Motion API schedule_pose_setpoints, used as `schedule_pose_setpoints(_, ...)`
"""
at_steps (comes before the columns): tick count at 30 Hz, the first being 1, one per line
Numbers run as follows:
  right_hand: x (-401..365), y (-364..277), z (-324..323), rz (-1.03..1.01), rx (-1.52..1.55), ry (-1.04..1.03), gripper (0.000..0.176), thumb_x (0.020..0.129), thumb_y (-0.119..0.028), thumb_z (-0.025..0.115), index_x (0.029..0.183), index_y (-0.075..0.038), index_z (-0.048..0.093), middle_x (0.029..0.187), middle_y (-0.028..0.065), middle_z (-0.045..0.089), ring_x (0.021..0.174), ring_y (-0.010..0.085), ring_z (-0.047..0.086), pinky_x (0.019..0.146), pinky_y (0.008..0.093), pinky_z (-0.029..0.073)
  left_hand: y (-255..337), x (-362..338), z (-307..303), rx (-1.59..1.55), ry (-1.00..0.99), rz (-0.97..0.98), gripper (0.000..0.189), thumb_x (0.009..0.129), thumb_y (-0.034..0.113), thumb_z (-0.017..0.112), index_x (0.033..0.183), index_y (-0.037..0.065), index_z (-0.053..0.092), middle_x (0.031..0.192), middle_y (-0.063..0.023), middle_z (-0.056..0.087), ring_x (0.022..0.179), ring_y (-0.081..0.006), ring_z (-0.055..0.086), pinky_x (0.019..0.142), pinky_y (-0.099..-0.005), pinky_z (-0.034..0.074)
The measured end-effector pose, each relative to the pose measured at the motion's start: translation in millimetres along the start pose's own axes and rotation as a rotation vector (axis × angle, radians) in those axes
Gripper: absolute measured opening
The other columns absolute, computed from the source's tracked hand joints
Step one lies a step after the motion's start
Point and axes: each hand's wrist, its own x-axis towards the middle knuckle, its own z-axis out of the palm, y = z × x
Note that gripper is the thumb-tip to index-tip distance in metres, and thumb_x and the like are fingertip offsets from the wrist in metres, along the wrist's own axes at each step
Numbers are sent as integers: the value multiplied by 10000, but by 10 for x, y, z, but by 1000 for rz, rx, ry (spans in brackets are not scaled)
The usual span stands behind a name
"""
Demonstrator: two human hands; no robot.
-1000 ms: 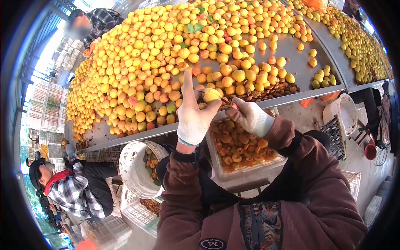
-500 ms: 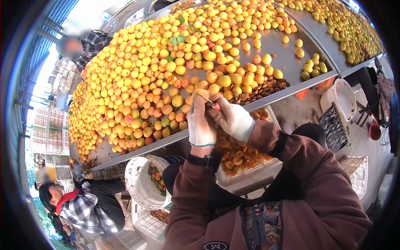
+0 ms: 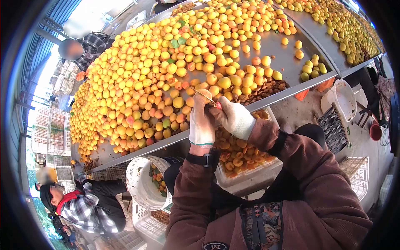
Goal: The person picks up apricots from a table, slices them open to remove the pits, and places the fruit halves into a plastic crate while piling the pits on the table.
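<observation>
My left hand [image 3: 201, 123], in a stained white glove, is closed around an apricot [image 3: 204, 95] at the table's front edge. My right hand [image 3: 236, 118], gloved too, grips a slim knife [image 3: 217, 105] by its reddish handle. The thin blade points to the upper left, lying across the apricot; how deep it cuts cannot be seen. Just beyond both hands lie loose whole apricots [image 3: 225, 82] and a heap of brown pits [image 3: 264, 92]. Below the hands, a pale crate [image 3: 250, 176] holds cut apricots [image 3: 235, 157], partly covered by my right forearm.
A metal table [image 3: 293, 88] carries a broad pile of apricots [image 3: 137, 75]. At my left stands a white bucket [image 3: 137, 183] with fruit and leaves inside, above a plastic crate [image 3: 146, 225]. One person in a checked shirt [image 3: 98, 210] sits left; another [image 3: 91, 48] is across the table.
The view has shifted very slightly. Both hands keep nearly the same pose, with the apricot and knife still held together.
</observation>
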Motion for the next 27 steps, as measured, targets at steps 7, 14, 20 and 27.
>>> schedule_pose_setpoints(7, -7, -43, -11, -12, 89, -16, 289, 990, -284, 518, 1097, -20, 471, 830, 236, 648, 825, 448, 636, 662, 480, 507, -58, 99, -259, 383, 107, 203, 349, 995, 361, 547, 1101, 36, 615, 875, -18, 606, 790, -79, 551, 714, -239, 451)
schedule_pose_setpoints(14, -2, -56, 9, 23, 237, -11, 277, 991, -282, 527, 1028, -14, 471, 838, 245, 643, 856, 446, 633, 669, 463, 505, 44, -49, -43, 291, 71, 332, 340, 947, 173, 627, 1235, 1, 579, 1071, -49, 631, 906, -100, 566, 817, -269, 485)
schedule_pose_setpoints(20, -53, -47, 28, -16, 150, 58, 328, 980, -330, 551, 1001, -16, 458, 750, 247, 626, 771, 452, 634, 626, 484, 492, 72, 21, -81, 395, -45, 203, 396, 989, 306, 577, 1232, -6, 556, 990, -40, 619, 862, -114, 590, 774, -263, 495)
schedule_pose_setpoints(27, -89, -77, 10, 14, -19, 12, 352, 970, -333, 553, 1113, -28, 448, 797, 231, 648, 776, 429, 647, 636, 492, 504, -2, -63, -88, 123, -56, 80, 410, 1010, 371, 527, 1163, -5, 586, 1013, -53, 636, 872, -128, 589, 777, -254, 472)
